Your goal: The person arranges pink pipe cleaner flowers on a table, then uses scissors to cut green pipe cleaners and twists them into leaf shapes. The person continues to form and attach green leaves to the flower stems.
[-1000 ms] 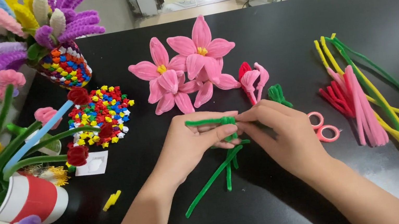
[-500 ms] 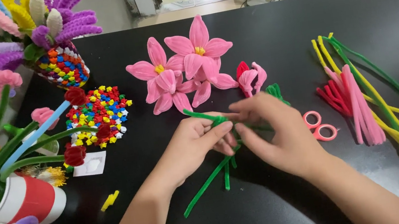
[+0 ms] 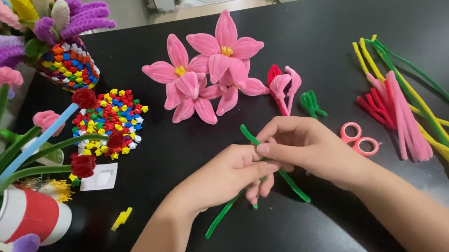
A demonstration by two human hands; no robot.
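Left hand (image 3: 226, 176) and right hand (image 3: 305, 146), fingers pinched together on fuzzy green pipe-cleaner stems (image 3: 292, 184) above the black counter (image 3: 312, 237), near pink pipe-cleaner flowers (image 3: 210, 69).

Both hands meet at the middle of the black table (image 3: 386, 19), the left hand (image 3: 226, 176) and right hand (image 3: 304, 143) pinching green fuzzy pipe cleaners (image 3: 289, 178) between them. Beyond them lie pink pipe-cleaner flowers (image 3: 210, 69). Pink-handled scissors (image 3: 360, 138) sit just right, near loose pink, yellow and green pipe cleaners (image 3: 413, 115).
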